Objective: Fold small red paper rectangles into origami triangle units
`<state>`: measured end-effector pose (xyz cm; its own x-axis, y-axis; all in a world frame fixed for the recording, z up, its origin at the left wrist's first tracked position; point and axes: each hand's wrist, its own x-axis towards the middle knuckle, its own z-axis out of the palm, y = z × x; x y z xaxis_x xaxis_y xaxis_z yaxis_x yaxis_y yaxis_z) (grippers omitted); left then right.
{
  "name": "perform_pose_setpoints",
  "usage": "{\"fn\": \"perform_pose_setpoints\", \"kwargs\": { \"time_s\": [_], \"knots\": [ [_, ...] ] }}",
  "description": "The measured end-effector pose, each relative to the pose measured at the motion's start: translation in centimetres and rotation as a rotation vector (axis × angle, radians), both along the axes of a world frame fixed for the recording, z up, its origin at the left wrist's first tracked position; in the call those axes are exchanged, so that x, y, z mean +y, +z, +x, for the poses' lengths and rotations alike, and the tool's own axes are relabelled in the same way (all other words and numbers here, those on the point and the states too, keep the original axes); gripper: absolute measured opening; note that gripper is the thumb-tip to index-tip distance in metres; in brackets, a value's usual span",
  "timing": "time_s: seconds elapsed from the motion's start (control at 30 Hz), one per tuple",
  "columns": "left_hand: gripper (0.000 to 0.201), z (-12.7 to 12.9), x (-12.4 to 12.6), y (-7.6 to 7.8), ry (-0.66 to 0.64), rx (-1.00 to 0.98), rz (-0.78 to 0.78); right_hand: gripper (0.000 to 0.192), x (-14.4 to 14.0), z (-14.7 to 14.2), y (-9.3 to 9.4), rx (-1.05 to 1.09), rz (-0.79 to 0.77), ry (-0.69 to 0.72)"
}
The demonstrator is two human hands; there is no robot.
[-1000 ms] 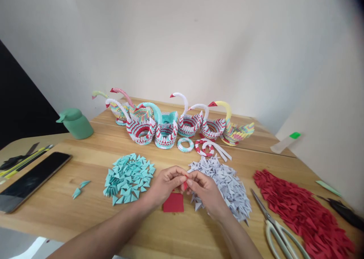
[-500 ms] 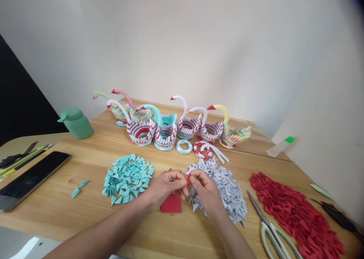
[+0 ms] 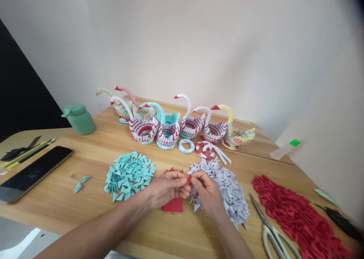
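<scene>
wooden table (image 3: 85, 208) against a plain white wall (image 3: 199, 43).

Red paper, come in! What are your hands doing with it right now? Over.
Left hand and right hand pinch one small red paper piece together. Red square on table beneath. White pile touches right hand. Nothing blocking.

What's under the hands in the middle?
A flat red paper square lies on the table under the left hand and right hand; the hands cover its top edge.
</scene>
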<state>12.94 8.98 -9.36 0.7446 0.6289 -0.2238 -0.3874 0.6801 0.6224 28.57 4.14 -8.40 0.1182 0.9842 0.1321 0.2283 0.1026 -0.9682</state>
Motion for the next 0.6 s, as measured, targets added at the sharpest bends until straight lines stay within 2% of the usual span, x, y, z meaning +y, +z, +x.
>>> {"fn": "perform_pose_setpoints", "kwargs": {
  "time_s": [0.17,0.3,0.4,0.53,0.6],
  "knots": [
    [0.032,0.02,-0.03,0.08,0.029,0.013,0.076,0.026,0.01,0.08,-0.27,0.015,-0.012,0.006],
    [0.034,0.05,0.04,0.30,0.082,0.085,0.212,0.026,0.08,0.16,-0.29,0.010,-0.013,0.008],
    [0.032,0.10,0.06,0.47,0.161,0.227,0.400,0.023,0.08,0.02,-0.04,-0.032,0.023,-0.013],
    [0.013,0.10,-0.21,0.59,0.296,0.507,0.732,0.021,-0.04,-0.39,0.28,-0.066,0.062,-0.030],
    [0.009,0.02,-0.42,0.68,0.344,0.615,0.893,0.021,-0.11,-0.54,0.30,-0.075,0.065,-0.042]
  ]
}}
